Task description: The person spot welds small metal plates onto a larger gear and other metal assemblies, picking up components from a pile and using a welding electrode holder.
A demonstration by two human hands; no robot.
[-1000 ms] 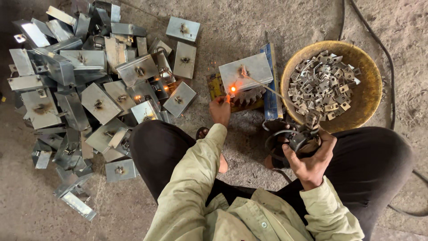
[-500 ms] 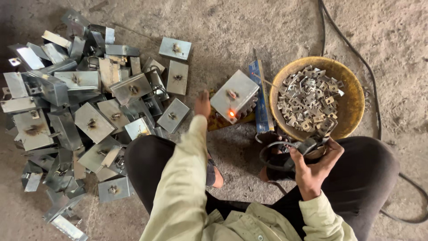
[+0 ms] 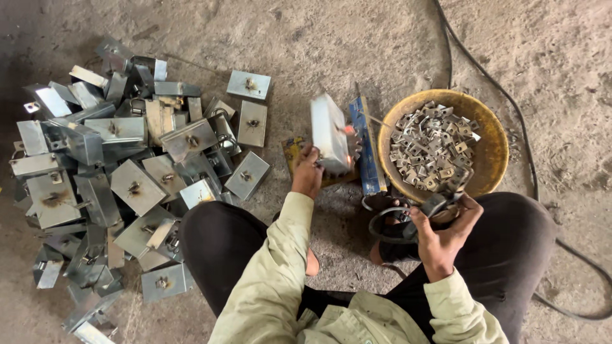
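Your left hand [image 3: 308, 173] grips the tilted metal plate [image 3: 329, 135], glowing at its edge, beside the yellow basin [image 3: 494, 153], while your right hand [image 3: 443, 232] clasps the electrode holder [image 3: 440, 202]; setting it aside likely follows.

One view only, from up on the head, looking almost straight down at the ground. Close enough to see both knees, the left hand [image 3: 307, 173] and the right hand [image 3: 442, 230]. Wide enough to catch the metal plates [image 3: 127, 185] on the left and the yellow bowl [image 3: 494, 150] on the right.
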